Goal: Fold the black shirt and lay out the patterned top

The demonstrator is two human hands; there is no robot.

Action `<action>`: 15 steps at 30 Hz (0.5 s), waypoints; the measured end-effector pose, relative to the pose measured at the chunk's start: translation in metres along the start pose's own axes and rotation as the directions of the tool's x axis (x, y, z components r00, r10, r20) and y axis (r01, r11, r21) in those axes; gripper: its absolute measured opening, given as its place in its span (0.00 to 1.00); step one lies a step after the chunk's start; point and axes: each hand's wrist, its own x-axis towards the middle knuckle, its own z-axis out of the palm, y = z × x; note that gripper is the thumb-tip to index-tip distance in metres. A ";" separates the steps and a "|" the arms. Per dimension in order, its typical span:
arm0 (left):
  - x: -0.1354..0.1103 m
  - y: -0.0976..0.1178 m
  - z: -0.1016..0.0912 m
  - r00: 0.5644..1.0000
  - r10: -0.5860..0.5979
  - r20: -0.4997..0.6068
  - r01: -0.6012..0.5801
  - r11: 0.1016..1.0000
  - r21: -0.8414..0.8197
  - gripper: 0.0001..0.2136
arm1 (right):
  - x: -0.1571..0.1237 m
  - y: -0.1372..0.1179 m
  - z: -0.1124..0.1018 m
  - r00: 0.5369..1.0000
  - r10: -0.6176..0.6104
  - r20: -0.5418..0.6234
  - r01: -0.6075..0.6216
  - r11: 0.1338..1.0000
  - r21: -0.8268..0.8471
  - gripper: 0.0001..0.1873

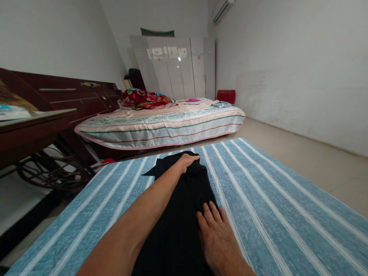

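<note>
A black garment (175, 222) lies lengthwise on a blue sheet with white stripes (267, 207). My left hand (188, 161) reaches to the garment's far end, its fingers curled over the cloth there. Close to me, my right hand (215, 235) rests flat on the garment's right edge with the fingers stretched out and together.
A mattress with striped bedding (161, 124) and a red flowered blanket (143, 99) lies beyond the sheet. A dark wooden table with a treadle wheel (51, 172) stands at the left. White wardrobes (178, 69) and a red stool (225, 96) stand at the back wall. Bare floor (301, 157) runs along the right.
</note>
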 end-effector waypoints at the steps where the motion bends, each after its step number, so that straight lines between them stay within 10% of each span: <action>1: -0.001 0.000 -0.001 1.000 -0.023 0.000 0.023 0.999 -0.023 0.14 | 0.000 0.000 0.000 1.000 0.001 -0.002 -0.001 1.000 0.002 0.23; 15: -0.004 0.002 -0.005 0.993 -0.110 0.049 0.117 0.979 -0.168 0.11 | 0.000 0.000 -0.002 1.000 -0.005 0.004 0.005 1.000 0.010 0.23</action>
